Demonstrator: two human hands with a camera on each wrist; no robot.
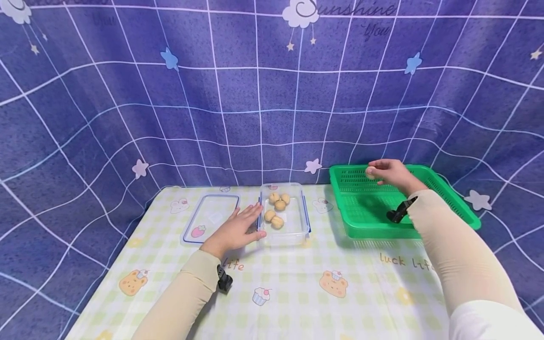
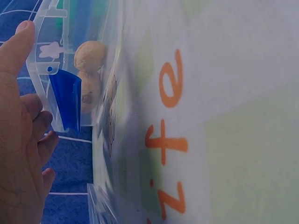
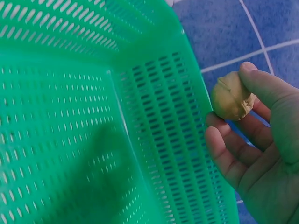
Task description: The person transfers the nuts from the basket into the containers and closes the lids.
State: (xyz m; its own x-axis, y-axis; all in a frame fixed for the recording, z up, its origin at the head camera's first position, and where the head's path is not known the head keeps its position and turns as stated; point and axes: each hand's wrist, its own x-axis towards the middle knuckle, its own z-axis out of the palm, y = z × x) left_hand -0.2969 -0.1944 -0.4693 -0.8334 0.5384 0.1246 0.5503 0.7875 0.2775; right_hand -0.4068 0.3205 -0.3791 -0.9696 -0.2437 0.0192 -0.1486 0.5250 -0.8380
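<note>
The round tan walnut [image 3: 230,97] is well to the right of the clear rectangular plastic container [image 1: 296,210], whose long axis runs away from the person. The right hand [image 1: 394,175], reaching over the green perforated plastic basket [image 1: 357,231] right of the container, pinches the walnut between thumb and fingers. The left hand [image 1: 239,229], far nearer the container, lies along its left side, fingers extended and thumb spread, gripping nothing; its fingertips seem to touch the wall, though contact is hard to confirm.
</note>
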